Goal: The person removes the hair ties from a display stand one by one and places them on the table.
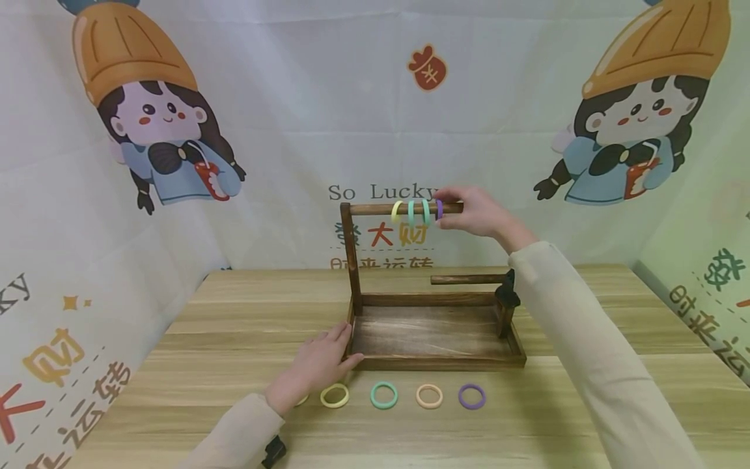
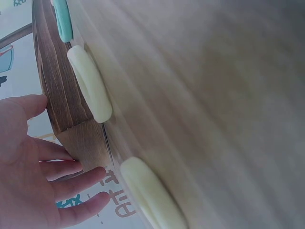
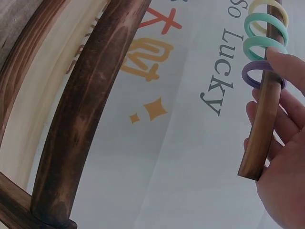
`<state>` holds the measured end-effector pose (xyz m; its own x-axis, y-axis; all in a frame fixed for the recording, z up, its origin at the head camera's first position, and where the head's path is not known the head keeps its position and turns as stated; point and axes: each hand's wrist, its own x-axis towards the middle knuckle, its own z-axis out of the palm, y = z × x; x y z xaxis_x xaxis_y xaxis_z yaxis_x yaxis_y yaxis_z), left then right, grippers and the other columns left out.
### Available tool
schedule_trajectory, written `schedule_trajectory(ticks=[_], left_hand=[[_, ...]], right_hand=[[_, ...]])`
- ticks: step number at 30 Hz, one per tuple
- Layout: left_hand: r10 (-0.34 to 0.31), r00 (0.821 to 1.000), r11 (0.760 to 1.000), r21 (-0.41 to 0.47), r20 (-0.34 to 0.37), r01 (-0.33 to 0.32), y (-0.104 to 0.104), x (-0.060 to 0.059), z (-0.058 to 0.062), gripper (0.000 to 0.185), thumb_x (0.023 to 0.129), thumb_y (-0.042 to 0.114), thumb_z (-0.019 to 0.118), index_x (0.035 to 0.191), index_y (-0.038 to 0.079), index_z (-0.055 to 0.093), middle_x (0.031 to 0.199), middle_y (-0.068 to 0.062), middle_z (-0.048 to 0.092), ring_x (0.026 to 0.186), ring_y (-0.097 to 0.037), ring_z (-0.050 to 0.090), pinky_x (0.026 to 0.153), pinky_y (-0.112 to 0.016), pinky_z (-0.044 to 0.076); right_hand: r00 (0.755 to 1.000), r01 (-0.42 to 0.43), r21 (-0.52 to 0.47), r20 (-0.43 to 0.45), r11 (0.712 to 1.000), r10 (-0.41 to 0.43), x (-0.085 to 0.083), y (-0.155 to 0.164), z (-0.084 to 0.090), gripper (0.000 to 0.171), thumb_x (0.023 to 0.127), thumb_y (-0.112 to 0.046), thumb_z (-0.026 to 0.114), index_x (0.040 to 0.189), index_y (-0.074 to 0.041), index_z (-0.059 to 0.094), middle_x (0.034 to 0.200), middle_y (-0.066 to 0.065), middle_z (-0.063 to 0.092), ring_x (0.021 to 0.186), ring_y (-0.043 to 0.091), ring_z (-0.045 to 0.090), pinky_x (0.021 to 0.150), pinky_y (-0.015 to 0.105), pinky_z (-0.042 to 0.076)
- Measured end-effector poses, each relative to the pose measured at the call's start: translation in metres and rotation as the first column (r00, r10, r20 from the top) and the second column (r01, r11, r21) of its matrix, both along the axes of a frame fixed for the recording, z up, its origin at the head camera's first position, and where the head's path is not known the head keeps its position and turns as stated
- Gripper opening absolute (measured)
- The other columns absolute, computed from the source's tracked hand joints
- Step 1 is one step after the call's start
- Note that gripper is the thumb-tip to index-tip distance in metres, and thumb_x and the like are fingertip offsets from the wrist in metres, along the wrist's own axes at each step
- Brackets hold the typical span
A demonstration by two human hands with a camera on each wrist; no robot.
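My right hand (image 1: 477, 210) is at the free end of the upper rod (image 1: 370, 209) of a dark wooden stand. Thumb and fingers pinch a purple ring (image 3: 246, 75) that is threaded on the rod. Further in on the same rod hang two green rings (image 1: 426, 213) and a yellow ring (image 3: 284, 14). My left hand (image 1: 316, 361) rests against the left end of the stand's tray base (image 1: 439, 361), thumb at the front corner. In the left wrist view its fingers (image 2: 81, 183) are loosely extended, touching the wood.
A row of rings lies before the stand: a yellow ring (image 1: 334, 407), another partly behind my left hand, a green ring (image 1: 384, 407), an orange ring (image 1: 430, 407) and a purple ring (image 1: 471, 408). A lower rod (image 1: 463, 280) sticks out leftward from the stand's right post.
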<state>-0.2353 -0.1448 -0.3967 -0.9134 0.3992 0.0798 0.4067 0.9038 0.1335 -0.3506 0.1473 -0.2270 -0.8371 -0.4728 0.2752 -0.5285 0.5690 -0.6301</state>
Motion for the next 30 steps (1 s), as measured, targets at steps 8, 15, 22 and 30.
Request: schedule_trajectory(ticks=[8,15,22,30], left_hand=[[0.004,1.0,1.0,0.003,0.007,-0.004,0.0,0.0,0.0,0.063,0.09,0.042,0.044,0.132,-0.003,0.036,0.134,-0.019,0.035,0.112,-0.042,0.041,0.084,-0.055,0.036],[0.003,1.0,1.0,-0.003,-0.001,-0.003,0.0,0.001,0.0,0.063,0.09,0.043,0.044,0.133,-0.003,0.035,0.134,-0.018,0.035,0.111,-0.042,0.041,0.084,-0.055,0.036],[0.003,1.0,1.0,-0.004,-0.003,-0.003,0.0,0.0,-0.002,0.064,0.09,0.044,0.044,0.133,-0.003,0.035,0.134,-0.018,0.035,0.111,-0.042,0.041,0.084,-0.055,0.036],[0.002,1.0,1.0,0.012,0.005,-0.002,0.0,0.0,-0.001,0.064,0.09,0.045,0.043,0.133,-0.003,0.035,0.135,-0.018,0.033,0.112,-0.043,0.04,0.085,-0.055,0.034]], right_hand=[[1.0,0.003,-0.007,-0.028,1.0,-0.004,-0.002,-0.001,-0.005,0.047,0.076,-0.003,0.066,0.119,0.002,0.049,0.109,0.015,0.054,0.099,0.028,0.051,0.086,0.038,0.04],[0.998,0.004,-0.047,-0.06,0.999,-0.007,0.0,0.003,-0.007,0.045,0.076,-0.002,0.066,0.118,0.004,0.05,0.11,0.018,0.054,0.1,0.028,0.05,0.086,0.038,0.04],[0.997,0.039,-0.101,-0.063,0.994,-0.046,-0.001,0.011,-0.011,0.047,0.075,-0.003,0.068,0.118,0.003,0.05,0.11,0.017,0.054,0.102,0.028,0.05,0.087,0.041,0.039],[0.996,0.062,-0.165,-0.055,0.984,-0.072,0.0,0.023,-0.014,0.047,0.076,-0.002,0.066,0.119,0.005,0.049,0.114,0.019,0.052,0.102,0.028,0.049,0.084,0.039,0.04]])
